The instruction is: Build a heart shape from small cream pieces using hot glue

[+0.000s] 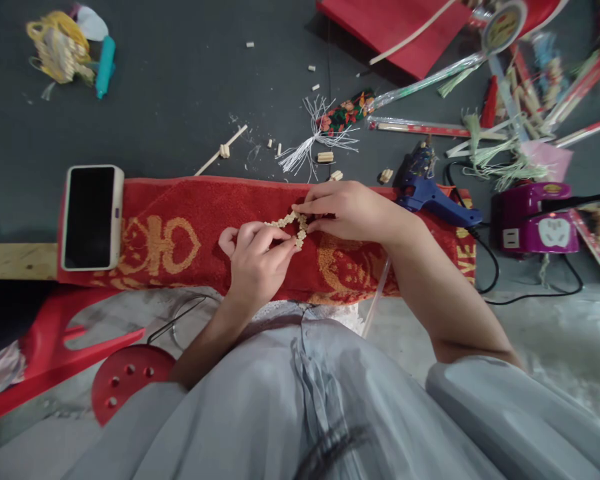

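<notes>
Both of my hands are on a chain of small pale pieces point(301, 233) above the red towel point(215, 200). My left hand point(260, 257) pinches its lower left side, with curled fingers hiding part of it. From the right, my right hand point(343, 210) grips the top of the chain between thumb and fingertips. The pieces look like little bundled stick ends joined in a bent line. Close by on the right lies a blue glue gun point(437, 197), its nozzle end pointing away from me. Small stick bundles point(325, 157) sit just past the towel.
A white-cased phone point(91, 217) rests on the towel's left end. Right of the glue gun stands a purple power socket point(535, 223) with black cables. Sticks, tassels and a tape roll point(505, 27) clutter the right side. A red stool point(130, 380) is below left.
</notes>
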Available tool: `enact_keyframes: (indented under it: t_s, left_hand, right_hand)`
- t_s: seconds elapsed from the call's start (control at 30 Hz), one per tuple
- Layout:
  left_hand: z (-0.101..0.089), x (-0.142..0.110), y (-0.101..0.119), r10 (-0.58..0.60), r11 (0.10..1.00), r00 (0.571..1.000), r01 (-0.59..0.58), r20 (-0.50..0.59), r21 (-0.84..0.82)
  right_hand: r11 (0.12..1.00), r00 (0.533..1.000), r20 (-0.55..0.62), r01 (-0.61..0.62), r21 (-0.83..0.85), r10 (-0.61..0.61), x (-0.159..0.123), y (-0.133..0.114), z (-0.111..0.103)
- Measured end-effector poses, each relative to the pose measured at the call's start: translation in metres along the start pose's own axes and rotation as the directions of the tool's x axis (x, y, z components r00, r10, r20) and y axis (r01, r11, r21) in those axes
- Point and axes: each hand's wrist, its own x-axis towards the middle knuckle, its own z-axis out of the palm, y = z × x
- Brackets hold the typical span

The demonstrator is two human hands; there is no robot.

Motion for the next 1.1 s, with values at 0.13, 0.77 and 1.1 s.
enact_keyframes:
  t_s: [0.13,0.77,1.1]
  left_hand:
    - [0.0,0.0,0.001,-0.004,1.0,1.0,0.004,0.019,0.005]
    - [-0.003,-0.003,0.001,-0.019,1.0,1.0,0.019,0.017,0.025]
    - [-0.002,-0.001,0.0,-0.035,0.999,0.999,0.035,0.003,-0.002]
  right_hand:
    - [1.0,1.0,-0.005,0.015,-0.008,-0.015,0.0,0.001,0.001]
    - [1.0,1.0,0.007,0.005,0.018,-0.005,-0.001,-0.001,-0.003]
    - [1.0,1.0,-0.031,0.0,0.009,0.0,-0.001,-0.009,-0.004]
